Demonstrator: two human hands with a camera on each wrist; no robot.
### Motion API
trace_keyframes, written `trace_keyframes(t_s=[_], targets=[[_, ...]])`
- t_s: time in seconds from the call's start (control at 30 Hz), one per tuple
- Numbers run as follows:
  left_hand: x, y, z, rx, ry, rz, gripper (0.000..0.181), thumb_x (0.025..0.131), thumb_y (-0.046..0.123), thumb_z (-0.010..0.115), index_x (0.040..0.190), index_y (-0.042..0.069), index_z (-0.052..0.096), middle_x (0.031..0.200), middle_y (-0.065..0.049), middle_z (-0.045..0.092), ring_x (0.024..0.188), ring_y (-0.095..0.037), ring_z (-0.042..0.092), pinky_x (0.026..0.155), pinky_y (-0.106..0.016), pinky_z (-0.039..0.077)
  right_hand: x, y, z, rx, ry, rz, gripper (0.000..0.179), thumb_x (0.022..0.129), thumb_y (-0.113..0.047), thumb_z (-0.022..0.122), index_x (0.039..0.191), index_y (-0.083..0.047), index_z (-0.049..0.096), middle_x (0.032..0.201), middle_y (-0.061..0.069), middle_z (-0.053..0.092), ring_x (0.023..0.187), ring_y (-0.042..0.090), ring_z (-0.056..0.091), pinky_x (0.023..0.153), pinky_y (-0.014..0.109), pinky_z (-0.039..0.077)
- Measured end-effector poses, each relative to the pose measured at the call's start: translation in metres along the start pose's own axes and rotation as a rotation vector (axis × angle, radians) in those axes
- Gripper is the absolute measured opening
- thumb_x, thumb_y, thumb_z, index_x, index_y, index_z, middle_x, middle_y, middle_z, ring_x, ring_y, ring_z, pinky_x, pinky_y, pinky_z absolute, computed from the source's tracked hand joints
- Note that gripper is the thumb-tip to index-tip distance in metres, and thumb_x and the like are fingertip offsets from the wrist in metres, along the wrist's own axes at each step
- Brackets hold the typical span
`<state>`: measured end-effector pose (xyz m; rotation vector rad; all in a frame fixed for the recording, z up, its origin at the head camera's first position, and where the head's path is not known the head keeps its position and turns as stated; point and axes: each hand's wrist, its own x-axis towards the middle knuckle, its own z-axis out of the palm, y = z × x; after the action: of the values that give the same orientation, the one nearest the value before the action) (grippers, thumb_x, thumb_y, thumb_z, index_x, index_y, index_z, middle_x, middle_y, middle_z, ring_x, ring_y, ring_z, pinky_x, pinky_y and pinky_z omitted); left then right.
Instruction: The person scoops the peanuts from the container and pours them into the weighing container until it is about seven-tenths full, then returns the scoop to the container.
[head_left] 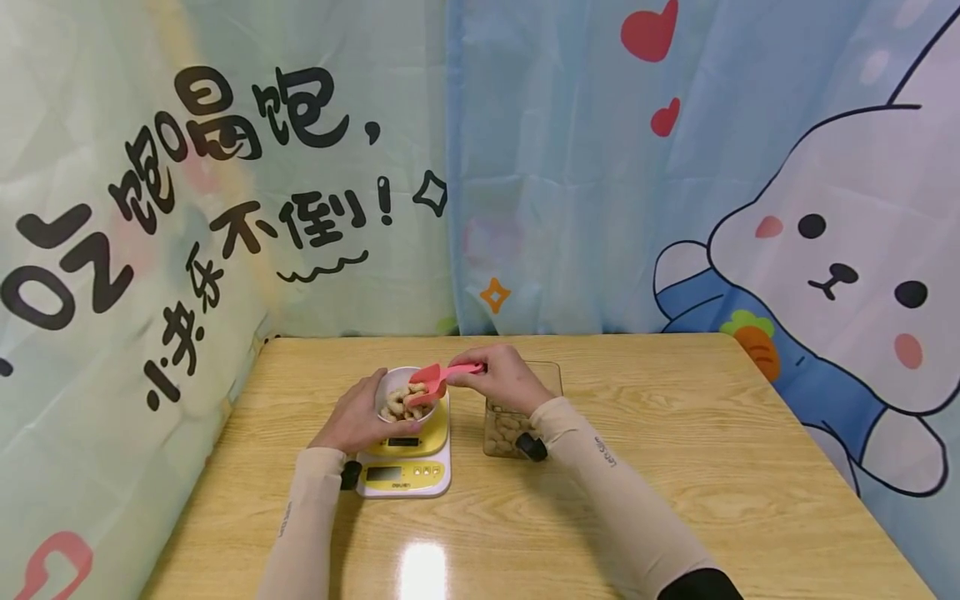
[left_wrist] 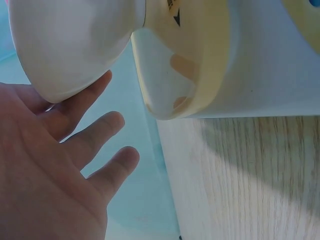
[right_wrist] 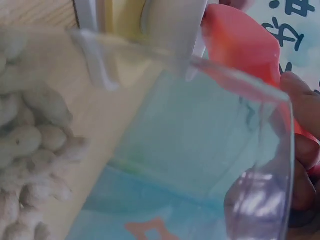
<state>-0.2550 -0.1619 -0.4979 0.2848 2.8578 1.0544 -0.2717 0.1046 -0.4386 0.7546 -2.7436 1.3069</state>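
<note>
My left hand [head_left: 358, 418] holds a small white bowl [head_left: 386, 388] by its side, over a yellow-and-white kitchen scale [head_left: 442, 477]. Pale curved nuts [head_left: 395, 403] lie in the bowl. In the left wrist view the bowl [left_wrist: 70, 45] leans against a finger, while other fingers [left_wrist: 115, 167] stand apart from it. A pink scoop [head_left: 433, 377] is tipped over the bowl's right rim, its handle pinched by my right hand [head_left: 504, 380]. In the right wrist view the scoop [right_wrist: 240, 45] shows beyond a clear box wall.
Right of the scale, a clear plastic box [head_left: 553, 372] holds more pale nuts [right_wrist: 30, 140], partly under my right forearm. The wooden table [head_left: 675, 417] reaches to printed curtains [head_left: 555, 167] at the back and left.
</note>
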Motion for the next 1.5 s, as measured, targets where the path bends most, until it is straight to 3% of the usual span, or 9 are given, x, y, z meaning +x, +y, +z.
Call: trace_keyframes(t_s=[0.37,0.6,0.77,1.0,1.27,1.5], targets=[[0.001,-0.001,0.001,-0.011,0.004,0.011,0.119,0.069,0.062,0.086,0.160,0.011,0.029,0.148,-0.015,0.047,0.128,-0.032,0.050,0.105,-0.053,0.043,-0.005,-0.001,-0.010,-0.046,0.030,-0.028,0.019,0.092,-0.033,0.077,0.107,-0.020,0.079,0.088,-0.008,0.070,0.070,0.014,0.057,0.065,0.032,0.051],[0.002,-0.001,0.000,-0.007,0.008,0.021,0.119,0.067,0.063,0.087,0.158,0.010,0.031,0.145,-0.014,0.050,0.126,-0.031,0.051,0.104,-0.052,0.044,-0.016,0.006,-0.020,0.020,0.092,0.019,0.027,0.091,-0.035,0.078,0.113,-0.019,0.078,0.088,-0.002,0.069,0.064,0.015,0.049,0.060,0.031,0.043],[0.002,-0.001,0.001,-0.008,0.004,0.016,0.121,0.067,0.063,0.086,0.160,0.010,0.029,0.150,-0.015,0.046,0.133,-0.033,0.047,0.108,-0.054,0.040,-0.030,0.010,-0.036,0.072,0.127,-0.008,0.032,0.092,-0.034,0.077,0.118,-0.014,0.077,0.104,0.000,0.073,0.066,0.018,0.054,0.060,0.031,0.046],[0.000,-0.001,0.000,-0.019,0.005,0.024,0.121,0.068,0.064,0.086,0.160,0.010,0.029,0.151,-0.016,0.045,0.134,-0.034,0.046,0.108,-0.055,0.040,-0.056,0.019,-0.069,0.087,0.202,-0.003,0.034,0.093,-0.038,0.074,0.121,-0.017,0.076,0.100,0.002,0.073,0.058,0.019,0.039,0.055,0.031,0.038],[0.000,-0.003,-0.002,-0.020,0.013,0.057,0.120,0.068,0.063,0.087,0.158,0.008,0.030,0.145,-0.017,0.050,0.126,-0.033,0.051,0.104,-0.053,0.044,-0.082,0.038,-0.096,-0.016,0.236,0.083,0.039,0.093,-0.041,0.074,0.121,-0.014,0.076,0.109,0.005,0.073,0.070,0.022,0.053,0.059,0.031,0.043],[-0.001,-0.001,-0.001,-0.031,-0.002,0.040,0.122,0.069,0.061,0.087,0.160,0.007,0.027,0.148,-0.017,0.047,0.129,-0.034,0.050,0.105,-0.053,0.043,-0.088,0.046,-0.101,-0.172,0.120,0.119,0.029,0.090,-0.031,0.079,0.112,-0.012,0.078,0.105,0.008,0.073,0.070,0.018,0.056,0.060,0.030,0.048]])
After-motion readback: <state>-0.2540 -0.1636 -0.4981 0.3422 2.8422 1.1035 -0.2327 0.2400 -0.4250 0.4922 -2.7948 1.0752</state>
